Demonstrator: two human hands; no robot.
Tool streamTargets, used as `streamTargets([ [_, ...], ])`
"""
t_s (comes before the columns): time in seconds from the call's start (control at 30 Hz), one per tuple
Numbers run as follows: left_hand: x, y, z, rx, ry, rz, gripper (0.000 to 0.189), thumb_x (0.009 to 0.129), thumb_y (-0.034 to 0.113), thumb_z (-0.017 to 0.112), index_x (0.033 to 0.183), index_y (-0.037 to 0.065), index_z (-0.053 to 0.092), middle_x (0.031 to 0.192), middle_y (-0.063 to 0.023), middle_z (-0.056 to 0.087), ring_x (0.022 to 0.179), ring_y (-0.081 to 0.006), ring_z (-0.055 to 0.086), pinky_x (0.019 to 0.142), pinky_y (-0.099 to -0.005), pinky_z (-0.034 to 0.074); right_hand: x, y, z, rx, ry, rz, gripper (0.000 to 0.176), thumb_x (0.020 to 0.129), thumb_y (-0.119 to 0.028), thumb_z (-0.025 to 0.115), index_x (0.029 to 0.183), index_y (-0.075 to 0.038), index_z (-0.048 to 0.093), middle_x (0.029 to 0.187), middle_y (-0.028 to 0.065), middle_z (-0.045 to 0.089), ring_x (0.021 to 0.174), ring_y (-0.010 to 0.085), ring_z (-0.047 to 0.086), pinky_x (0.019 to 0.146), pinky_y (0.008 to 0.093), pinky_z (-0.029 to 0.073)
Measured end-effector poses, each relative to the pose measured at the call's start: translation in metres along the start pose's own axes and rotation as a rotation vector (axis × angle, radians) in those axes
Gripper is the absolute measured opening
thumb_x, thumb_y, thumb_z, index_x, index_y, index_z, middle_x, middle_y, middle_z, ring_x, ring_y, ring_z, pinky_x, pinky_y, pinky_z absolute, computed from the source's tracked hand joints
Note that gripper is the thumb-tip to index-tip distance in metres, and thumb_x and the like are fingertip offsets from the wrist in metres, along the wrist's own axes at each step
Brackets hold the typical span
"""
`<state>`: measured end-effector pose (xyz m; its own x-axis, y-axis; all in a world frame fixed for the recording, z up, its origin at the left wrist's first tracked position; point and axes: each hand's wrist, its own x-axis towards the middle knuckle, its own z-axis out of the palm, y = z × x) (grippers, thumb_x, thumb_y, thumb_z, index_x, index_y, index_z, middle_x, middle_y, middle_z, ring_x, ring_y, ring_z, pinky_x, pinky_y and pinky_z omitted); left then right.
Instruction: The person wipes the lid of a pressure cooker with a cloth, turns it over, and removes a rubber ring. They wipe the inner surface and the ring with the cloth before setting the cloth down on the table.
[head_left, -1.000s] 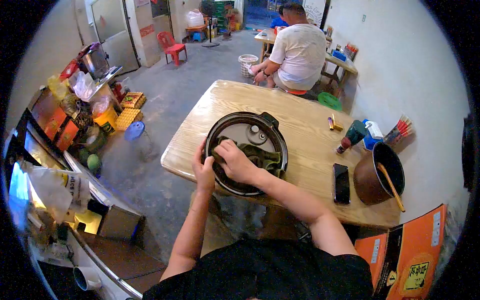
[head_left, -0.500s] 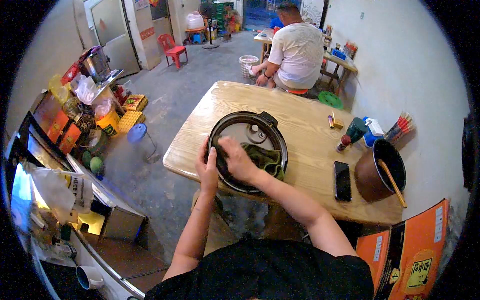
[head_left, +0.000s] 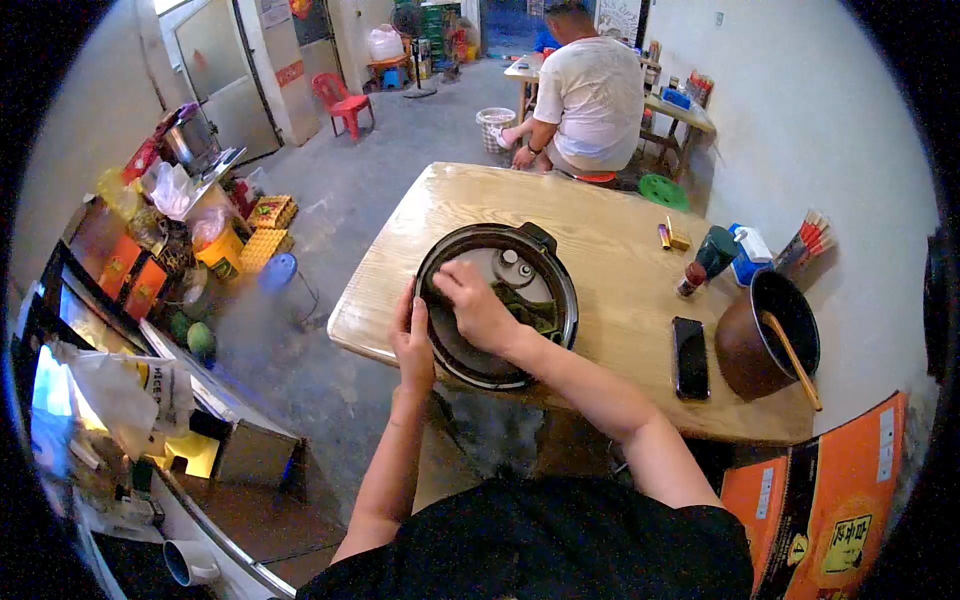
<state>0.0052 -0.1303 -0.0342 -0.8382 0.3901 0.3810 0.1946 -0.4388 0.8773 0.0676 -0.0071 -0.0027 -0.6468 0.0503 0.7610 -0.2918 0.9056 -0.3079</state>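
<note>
A round dark pot lid (head_left: 568, 300) lies with its underside up near the front edge of the wooden table. Its inside has a pale metal plate with small round valve fittings. My left hand (head_left: 411, 345) grips the lid's left rim, thumb up along the edge and the other fingers partly hidden. Inside the lid, my right hand (head_left: 478, 308) is closed, its fingertips by the left inner wall. A dark green cloth (head_left: 535, 312) is bunched beneath that hand and trails out to its right; the part in the fingers is hidden.
On the table (head_left: 400, 250) to the right are a phone (head_left: 690, 358), a brown pot (head_left: 745, 345) with a wooden stick, a red-capped bottle (head_left: 691, 278), and a tissue box (head_left: 750, 258). Orange cartons (head_left: 840, 490) stand at lower right. Another person (head_left: 590, 105) sits beyond the table.
My right hand has shifted slightly within the lid, and the cloth is more bunched, with less of it spread to the right. My left hand keeps its hold on the rim.
</note>
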Motion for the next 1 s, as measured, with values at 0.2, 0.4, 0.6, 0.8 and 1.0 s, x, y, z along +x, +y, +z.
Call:
streamTargets([
  [0.2,0.0,0.006,0.001,-0.027,0.01,-0.048,0.041,0.101,0.014,0.05,0.136,-0.006,0.05,0.134,-0.0142,0.056,0.121,-0.0208,0.053,0.103,-0.0317,0.04,-0.023,-0.008,-0.025,0.173,-0.292,-0.201,0.031,0.078,0.002,0.053,0.108,0.003,0.059,0.11,0.0188,0.059,0.106,0.0372,0.055,0.096,0.0434,0.045],
  [0.4,-0.004,0.011,0.007,-0.023,0.01,-0.026,0.041,0.1,0.013,0.05,0.136,-0.007,0.049,0.135,-0.0143,0.055,0.122,-0.0204,0.052,0.103,-0.0316,0.04,-0.003,0.013,-0.024,-0.319,-0.053,0.261,0.022,0.077,-0.002,0.053,0.098,0.001,0.059,0.111,0.0203,0.058,0.106,0.0374,0.055,0.09,0.044,0.047],
  [0.6,-0.002,0.003,-0.002,0.001,0.018,-0.028,0.041,0.099,0.01,0.049,0.136,-0.006,0.049,0.133,-0.0135,0.055,0.12,-0.0196,0.053,0.103,-0.0317,0.04,-0.021,0.011,0.001,0.051,-0.197,-0.113,0.038,0.07,0.001,0.058,0.108,0.006,0.061,0.118,0.0225,0.056,0.114,0.0385,0.052,0.098,0.0427,0.045],
  [0.8,0.0,-0.003,-0.003,-0.104,0.025,-0.089,0.042,0.098,0.009,0.048,0.138,-0.006,0.047,0.134,-0.014,0.055,0.12,-0.02,0.053,0.103,-0.0322,0.04,-0.035,0.002,-0.028,0.055,-0.412,-0.204,0.034,0.078,-0.004,0.054,0.11,0.005,0.061,0.12,0.0206,0.058,0.115,0.0356,0.054,0.098,0.0419,0.046],
  [1.0,-0.004,0.004,0.001,0.022,-0.024,0.015,0.046,0.094,0.004,0.049,0.139,-0.006,0.046,0.137,-0.0154,0.053,0.123,-0.0226,0.052,0.106,-0.0319,0.039,-0.007,0.025,-0.015,-0.592,-0.343,0.178,0.037,0.08,-0.005,0.055,0.114,0.01,0.058,0.124,0.0218,0.057,0.118,0.0326,0.054,0.099,0.0397,0.045],
])
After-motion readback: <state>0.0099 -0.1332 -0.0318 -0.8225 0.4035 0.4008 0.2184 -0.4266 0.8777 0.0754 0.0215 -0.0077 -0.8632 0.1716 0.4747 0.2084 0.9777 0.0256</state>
